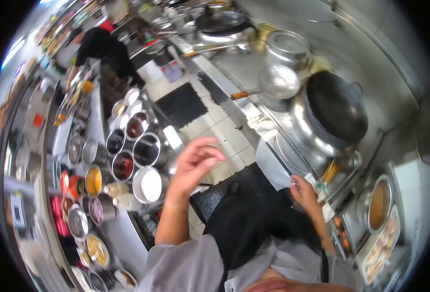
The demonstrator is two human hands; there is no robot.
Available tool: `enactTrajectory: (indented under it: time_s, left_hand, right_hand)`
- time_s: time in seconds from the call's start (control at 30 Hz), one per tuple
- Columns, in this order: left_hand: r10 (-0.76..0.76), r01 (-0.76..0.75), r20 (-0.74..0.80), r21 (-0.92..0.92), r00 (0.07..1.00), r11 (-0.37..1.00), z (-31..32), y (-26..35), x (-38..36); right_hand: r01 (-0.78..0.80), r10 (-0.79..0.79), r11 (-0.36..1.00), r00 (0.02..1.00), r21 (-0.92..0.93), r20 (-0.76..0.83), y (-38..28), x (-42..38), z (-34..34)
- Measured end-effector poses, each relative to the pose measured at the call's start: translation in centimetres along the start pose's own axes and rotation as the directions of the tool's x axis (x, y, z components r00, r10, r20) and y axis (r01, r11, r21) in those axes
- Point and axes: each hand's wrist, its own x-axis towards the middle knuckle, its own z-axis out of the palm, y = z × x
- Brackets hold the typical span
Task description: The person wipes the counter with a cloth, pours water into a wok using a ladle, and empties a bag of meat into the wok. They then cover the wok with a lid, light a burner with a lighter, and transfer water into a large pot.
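My left hand [195, 160] is raised over the tiled floor with its fingers loosely curled and nothing in it. It hovers just right of a cluster of round steel bowls [137, 146] holding dark and white seasonings. My right hand [302, 189] rests at the front edge of the steel stove and pinches a corner of a white cloth [273, 163] that hangs there. A black wok [336, 109] sits on a steel burner ring just beyond that hand. My grey shirt and black apron fill the bottom of the view.
A steel ladle [278, 80] with a wooden handle lies beside the wok, with a lidded steel pot [288, 46] behind it. Black mats [181, 104] cover the aisle floor. A person in black [103, 48] stands far back. A pan of orange sauce [379, 204] sits at right.
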Motion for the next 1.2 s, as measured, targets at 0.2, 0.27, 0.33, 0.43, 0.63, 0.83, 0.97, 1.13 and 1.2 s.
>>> enactTrajectory:
  time_s: [0.2, 0.27, 0.33, 0.43, 0.63, 0.83, 0.97, 1.13, 1.2]
  left_hand:
    - [0.638, -0.440, 0.327, -0.507, 0.697, 0.741, -0.9, 15.5, 0.5]
    - [0.626, -0.458, 0.545, -0.428, 0.557, 0.780, -1.5, 18.5, 1.4]
    - [0.626, -0.421, 0.637, -0.466, 0.451, 0.778, -1.6, 18.0, 3.9]
    - [0.634, -0.254, 0.620, -0.592, 0.463, 0.765, -1.2, 16.1, 6.4]
    - [0.678, -0.202, 0.573, -0.675, 0.460, 0.709, -2.6, 14.1, 10.4]
    - [0.772, -0.082, 0.459, -0.835, 0.440, 0.544, 0.7, 12.1, 14.2]
    - [0.763, -0.052, 0.490, -0.827, 0.421, 0.559, 4.6, 11.2, 15.6]
    - [0.774, 0.054, 0.506, -0.847, 0.381, 0.528, 10.2, 9.6, 16.2]
    - [0.692, 0.169, 0.618, -0.779, 0.374, 0.605, 12.2, 9.9, 16.0]
  right_hand:
    - [0.051, -0.048, 0.990, 0.999, -0.134, 0.026, -3.5, 4.2, -0.2]
    - [-0.041, 0.046, 0.994, 0.998, -0.104, 0.040, -4.7, 5.1, 0.2]
    - [-0.009, 0.015, 0.986, 0.999, -0.166, 0.035, -5.1, 6.2, 0.8]
    - [-0.030, 0.038, 0.975, 0.999, -0.221, 0.032, -5.2, 6.7, 1.8]
    - [-0.168, 0.156, 0.949, 0.986, -0.266, -0.064, -5.3, 5.5, 1.9]
    - [-0.306, 0.257, 0.921, 0.943, -0.242, -0.211, -4.2, 1.9, 0.9]
    - [-0.342, 0.262, 0.902, 0.918, -0.262, -0.297, -2.3, -1.0, -0.9]
    - [-0.465, 0.349, 0.864, 0.830, -0.192, -0.436, -0.2, -5.1, -3.3]
    - [-0.500, 0.360, 0.845, 0.795, -0.190, -0.489, 1.1, -6.7, -4.1]
